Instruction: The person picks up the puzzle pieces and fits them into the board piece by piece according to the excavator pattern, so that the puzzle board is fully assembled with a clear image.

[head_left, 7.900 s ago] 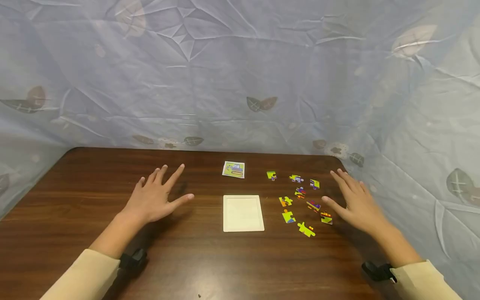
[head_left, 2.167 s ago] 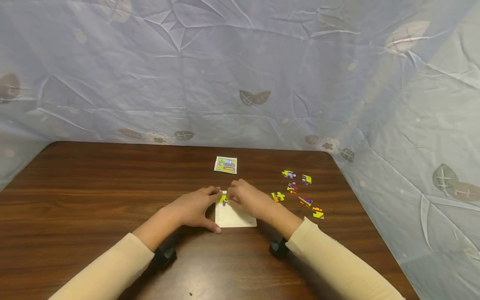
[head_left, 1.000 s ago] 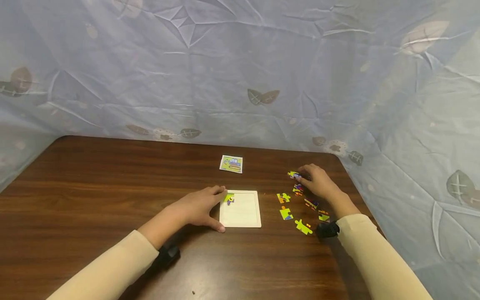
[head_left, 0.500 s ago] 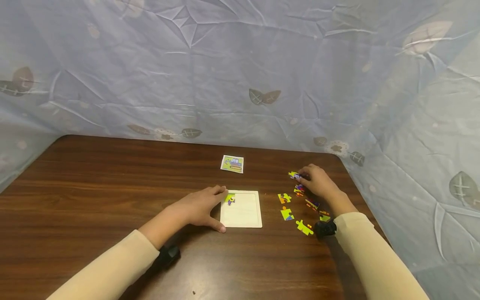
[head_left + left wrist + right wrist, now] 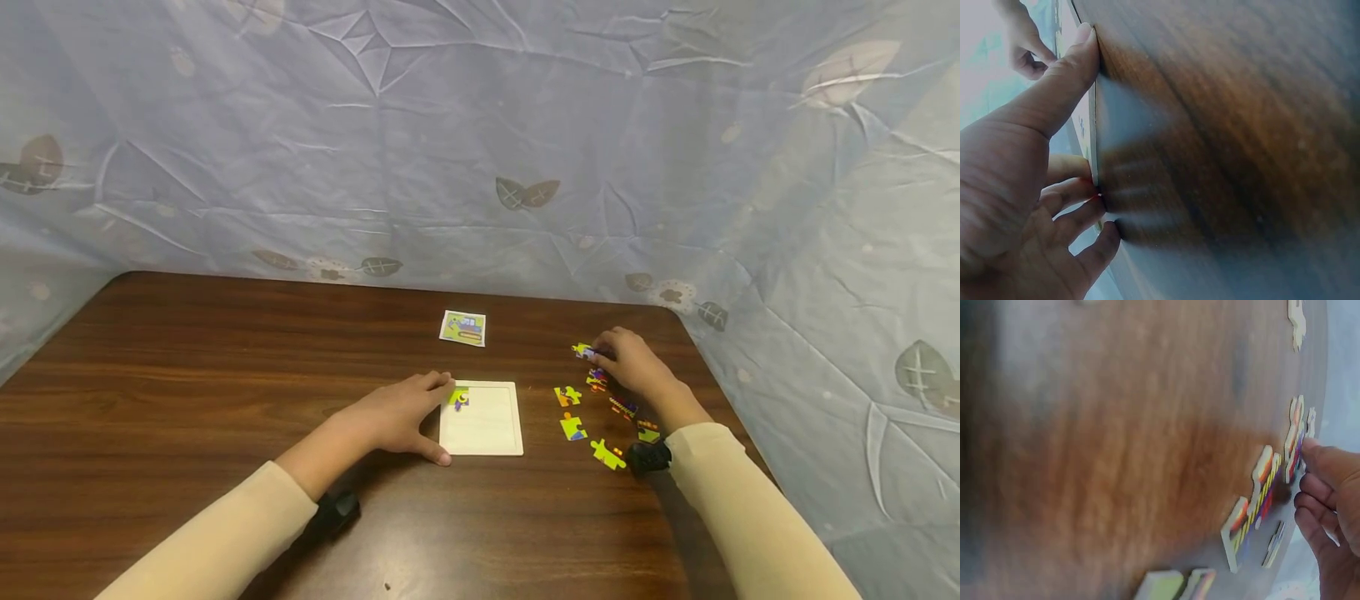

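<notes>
My left hand (image 5: 393,412) rests at the left side of a pale square puzzle tray (image 5: 486,425). Its thumb (image 5: 1072,65) is extended to the near left corner, and the spread fingers touch the left rim. A green puzzle piece with a yellow crescent shape (image 5: 459,397) lies in the tray's far left corner. Over at the right, my right hand (image 5: 633,362) pinches a green and lilac puzzle piece (image 5: 582,351) by its right side. Just nearer lies a red and purple piece (image 5: 596,379), seen in the right wrist view close to the thumb tip.
Other loose pieces lie right of the tray: a green and orange one (image 5: 567,396), a green and blue one (image 5: 573,427), a long green one (image 5: 607,454) and a striped one (image 5: 623,407). A picture card (image 5: 462,327) lies beyond the tray. Patterned cloth (image 5: 420,150) hangs behind the table.
Since the first frame, the crescent piece has gone into the tray and my left hand has come to its rim. Lately the right hand has shifted slightly left with the green and lilac piece.
</notes>
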A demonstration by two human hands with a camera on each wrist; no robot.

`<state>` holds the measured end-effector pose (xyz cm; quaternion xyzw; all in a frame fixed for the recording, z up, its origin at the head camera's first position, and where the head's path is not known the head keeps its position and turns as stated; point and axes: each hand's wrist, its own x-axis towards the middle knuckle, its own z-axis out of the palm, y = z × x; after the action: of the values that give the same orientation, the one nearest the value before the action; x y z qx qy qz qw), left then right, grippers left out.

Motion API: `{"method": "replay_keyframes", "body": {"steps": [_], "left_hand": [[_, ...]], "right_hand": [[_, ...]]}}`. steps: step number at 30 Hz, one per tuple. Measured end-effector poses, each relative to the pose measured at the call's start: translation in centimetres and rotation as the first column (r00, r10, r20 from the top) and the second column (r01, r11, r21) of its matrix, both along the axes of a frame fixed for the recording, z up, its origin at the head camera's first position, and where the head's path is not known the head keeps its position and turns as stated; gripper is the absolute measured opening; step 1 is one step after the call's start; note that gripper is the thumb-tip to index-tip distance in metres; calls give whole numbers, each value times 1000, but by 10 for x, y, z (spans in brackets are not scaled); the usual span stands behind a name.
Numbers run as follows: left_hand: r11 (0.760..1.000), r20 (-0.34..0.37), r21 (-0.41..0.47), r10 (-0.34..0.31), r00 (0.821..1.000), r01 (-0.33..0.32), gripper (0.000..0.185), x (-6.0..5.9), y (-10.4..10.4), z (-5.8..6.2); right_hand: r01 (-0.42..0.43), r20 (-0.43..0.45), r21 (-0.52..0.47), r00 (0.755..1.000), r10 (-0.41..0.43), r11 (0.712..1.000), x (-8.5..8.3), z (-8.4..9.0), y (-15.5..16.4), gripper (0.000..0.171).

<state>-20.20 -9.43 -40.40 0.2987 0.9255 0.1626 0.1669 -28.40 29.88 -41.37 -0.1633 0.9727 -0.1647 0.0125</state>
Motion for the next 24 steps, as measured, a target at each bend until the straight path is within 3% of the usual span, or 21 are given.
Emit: {"method": "replay_keyframes", "body": {"steps": [5, 10, 19, 24], "left_hand": [[1000, 8, 3, 2, 1000, -2, 111, 1, 0, 1], [1000, 21, 2, 4, 1000, -4, 110, 1, 0, 3], [1000, 24, -5, 3, 1000, -3, 110, 2, 0, 1], [1000, 27, -1, 9, 1000, -9, 109, 2, -1, 1]], "right_hand": [[-22, 27, 1, 999, 22, 1000, 4, 3, -12, 28], [-116, -3, 2, 993, 116, 993, 12, 10, -35, 28], [-312, -25, -3, 950, 312, 950, 40, 16, -86, 24], [-367, -24, 23, 930, 367, 930, 54, 15, -113, 25]]}}
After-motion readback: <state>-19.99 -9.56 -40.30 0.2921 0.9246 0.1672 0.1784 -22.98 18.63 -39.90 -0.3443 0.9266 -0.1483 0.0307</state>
